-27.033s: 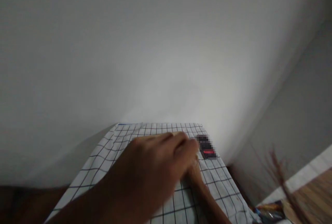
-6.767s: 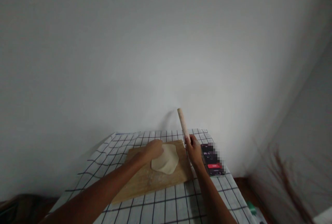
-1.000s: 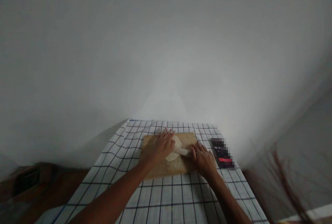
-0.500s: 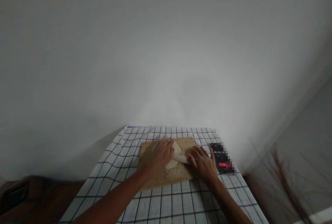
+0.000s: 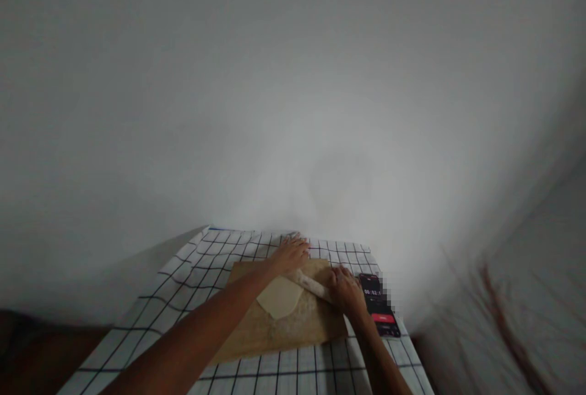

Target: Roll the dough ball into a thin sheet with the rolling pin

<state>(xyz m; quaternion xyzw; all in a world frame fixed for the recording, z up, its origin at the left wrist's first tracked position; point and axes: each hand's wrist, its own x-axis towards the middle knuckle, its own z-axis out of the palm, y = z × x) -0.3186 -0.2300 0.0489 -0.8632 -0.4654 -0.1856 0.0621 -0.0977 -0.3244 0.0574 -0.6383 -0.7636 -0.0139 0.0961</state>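
Note:
A thin, pale sheet of dough point(image 5: 279, 298) lies on a wooden board point(image 5: 260, 343), with its left part behind my left forearm. Across the board slants a light rolling pin point(image 5: 315, 287), beyond the dough and to its right. My left hand point(image 5: 292, 253) lies over the pin's far left end, fingers stretched forward past the board's back edge. My right hand point(image 5: 345, 288) has its fingers bent over the right end of the pin. Both ends of the pin are hidden under the hands.
A white tablecloth with dark checks point(image 5: 270, 376) covers the table. Right of the board lies a phone point(image 5: 378, 303) showing a timer, partly blurred out. A pale wall point(image 5: 293, 108) rises behind the table. Thin brownish twigs point(image 5: 499, 309) stand at the right.
The rolling pin and both hands have moved forward on the board, the left hand farther. More of the dough shows now. The view has shifted, so the board appears lower and more left.

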